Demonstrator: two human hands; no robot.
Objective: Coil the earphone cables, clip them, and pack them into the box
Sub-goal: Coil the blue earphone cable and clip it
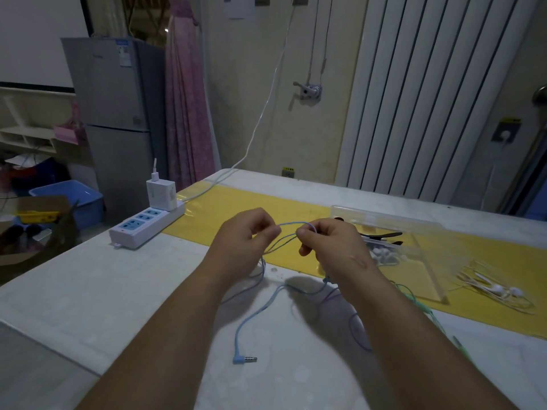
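My left hand [247,233] and right hand [330,245] each pinch the blue earphone cable [236,341] above the desk [103,279], with a loop strung between them. Its plug [244,359] lies on the desk. The clear box [384,217] stands just right of my right hand.

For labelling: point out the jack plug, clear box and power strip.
Jack plug [239,359], head view: angled blue body.
Clear box [384,216], head view: far rim.
Power strip [147,224], head view: top face.

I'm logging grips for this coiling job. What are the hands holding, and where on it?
Left hand and right hand both pinch the blue cable at its looped part; the plug lies free.
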